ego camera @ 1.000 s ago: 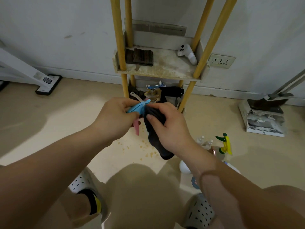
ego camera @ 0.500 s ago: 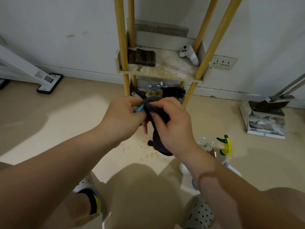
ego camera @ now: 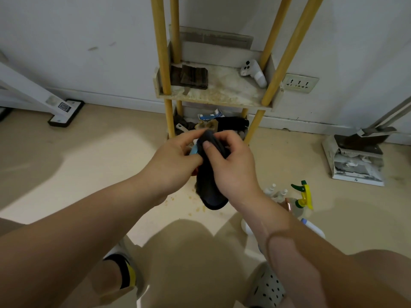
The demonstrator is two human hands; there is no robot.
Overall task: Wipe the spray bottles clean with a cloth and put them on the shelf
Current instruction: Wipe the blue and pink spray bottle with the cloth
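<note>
Both hands meet in front of the yellow-posted shelf unit (ego camera: 213, 97) with its stained pale board. The left hand (ego camera: 175, 162) has its fingers curled round a spray bottle with a light-blue plastic head (ego camera: 194, 150), of which only a blue sliver shows between the hands. The right hand (ego camera: 233, 167) pinches a dark grey cloth (ego camera: 209, 176) against the bottle, thumb pressed on top, and the cloth's loose end hangs below. On the floor to the right stand a green-and-yellow trigger spray bottle (ego camera: 303, 196) and two small white spray bottles (ego camera: 274, 191). A white controller (ego camera: 253, 73) lies on the shelf board.
</note>
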